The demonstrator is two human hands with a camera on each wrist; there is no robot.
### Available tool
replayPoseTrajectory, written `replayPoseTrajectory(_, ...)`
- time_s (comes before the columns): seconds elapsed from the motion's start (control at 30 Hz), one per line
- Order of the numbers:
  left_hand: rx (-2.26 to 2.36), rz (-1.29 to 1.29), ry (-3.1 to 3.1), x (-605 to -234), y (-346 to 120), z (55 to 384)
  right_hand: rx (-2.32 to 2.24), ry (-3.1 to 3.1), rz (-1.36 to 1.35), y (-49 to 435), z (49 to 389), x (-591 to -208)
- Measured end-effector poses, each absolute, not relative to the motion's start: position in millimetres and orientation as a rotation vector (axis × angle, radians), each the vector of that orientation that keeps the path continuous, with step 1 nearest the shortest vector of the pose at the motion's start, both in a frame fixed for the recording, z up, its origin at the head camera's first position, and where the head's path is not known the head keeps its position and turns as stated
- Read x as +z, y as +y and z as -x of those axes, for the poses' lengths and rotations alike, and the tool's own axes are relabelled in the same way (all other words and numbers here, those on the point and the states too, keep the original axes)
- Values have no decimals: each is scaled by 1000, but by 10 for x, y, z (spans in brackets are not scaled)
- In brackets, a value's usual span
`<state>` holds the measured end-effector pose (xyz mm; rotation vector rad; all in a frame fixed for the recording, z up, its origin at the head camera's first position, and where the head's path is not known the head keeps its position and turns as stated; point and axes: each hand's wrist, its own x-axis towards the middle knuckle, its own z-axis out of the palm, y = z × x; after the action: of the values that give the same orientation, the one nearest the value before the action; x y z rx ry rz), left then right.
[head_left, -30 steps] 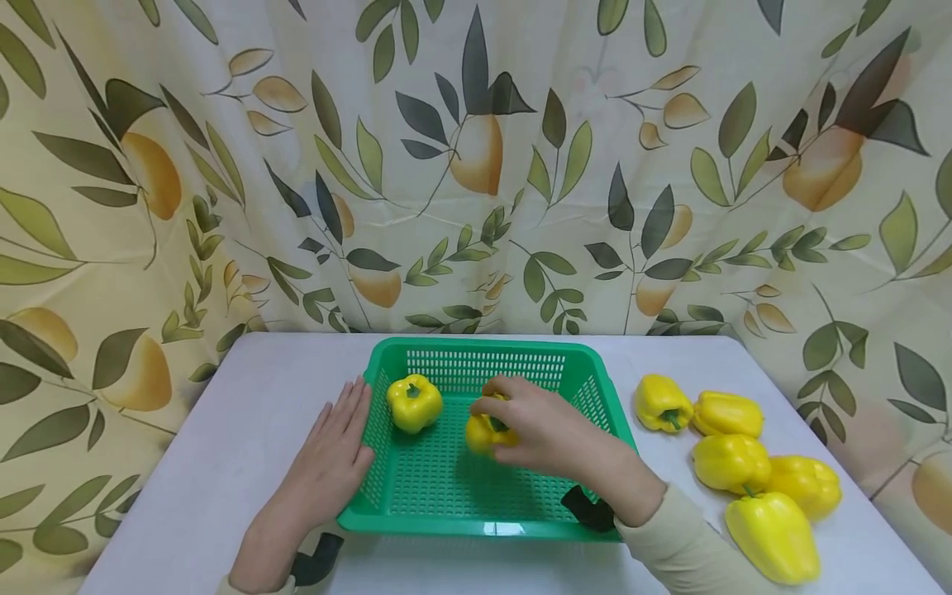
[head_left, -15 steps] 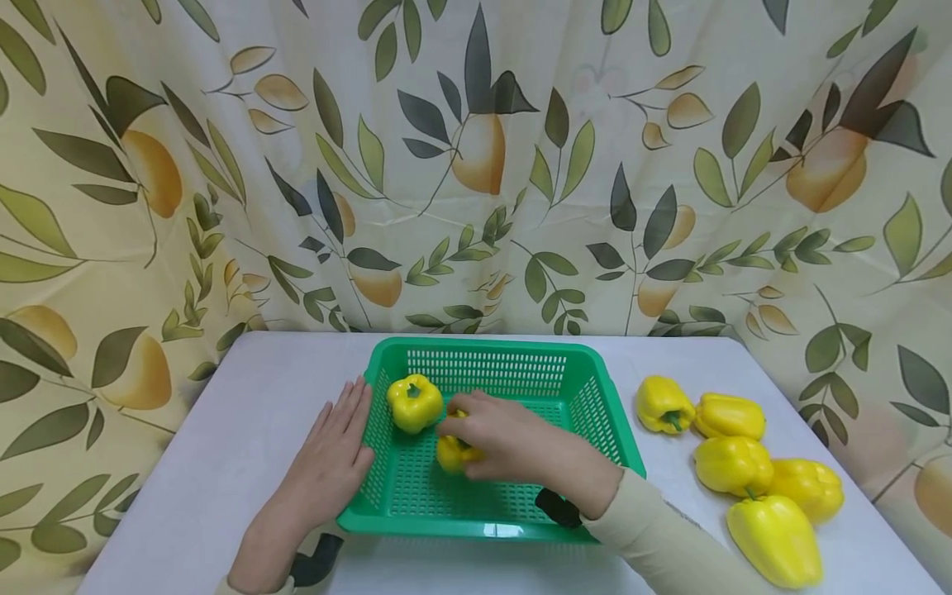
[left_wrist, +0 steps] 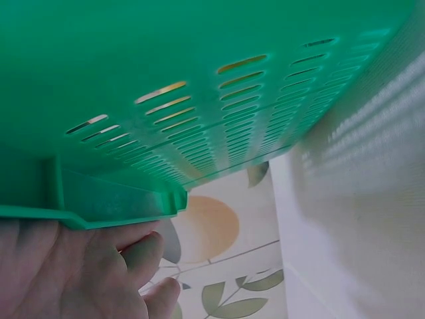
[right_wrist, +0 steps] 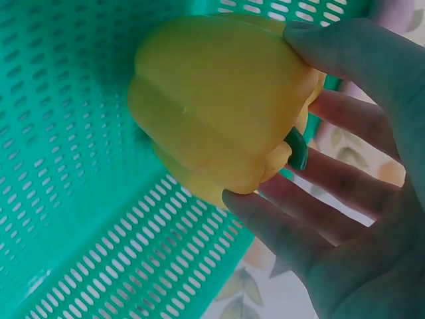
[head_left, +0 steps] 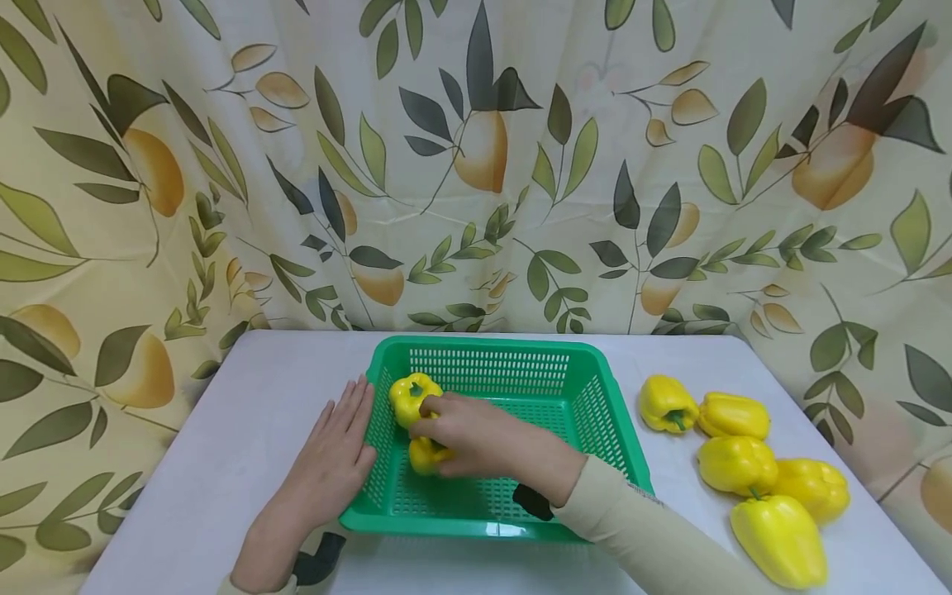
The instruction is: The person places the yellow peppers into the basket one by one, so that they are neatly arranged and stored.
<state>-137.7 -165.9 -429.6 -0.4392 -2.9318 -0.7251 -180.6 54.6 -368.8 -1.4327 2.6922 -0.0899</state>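
Note:
In the head view, my right hand point(head_left: 472, 436) reaches into a green plastic basket point(head_left: 476, 529) and grips a yellow bell pepper point(head_left: 426, 456) near its left side. The right wrist view shows thumb and fingers spread round that bell pepper point(right_wrist: 212, 100), by its stem end. Another yellow bell pepper point(head_left: 411, 395) stands just behind it in the basket, stem up. Against the basket's left rim, my left hand point(head_left: 330, 459) lies with straight fingers. In the left wrist view those fingers point(left_wrist: 143, 256) rest along the basket's rim, beside its slotted wall.
Several yellow bell peppers point(head_left: 736, 464) lie in a group on the white table point(head_left: 283, 372), right of the basket. Behind the table hangs a curtain point(head_left: 476, 248) printed with leaves and fruit.
My right hand has carried its bell pepper leftward and slightly toward me inside the basket, up to the one standing there. The left hand has stayed on the rim.

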Motion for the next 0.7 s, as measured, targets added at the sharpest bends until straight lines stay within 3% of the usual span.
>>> replayPoseTrajectory(0.7,-717,444,-2919,-4303,-1651,1375,-5,2681,1458,286,1839,-3849)
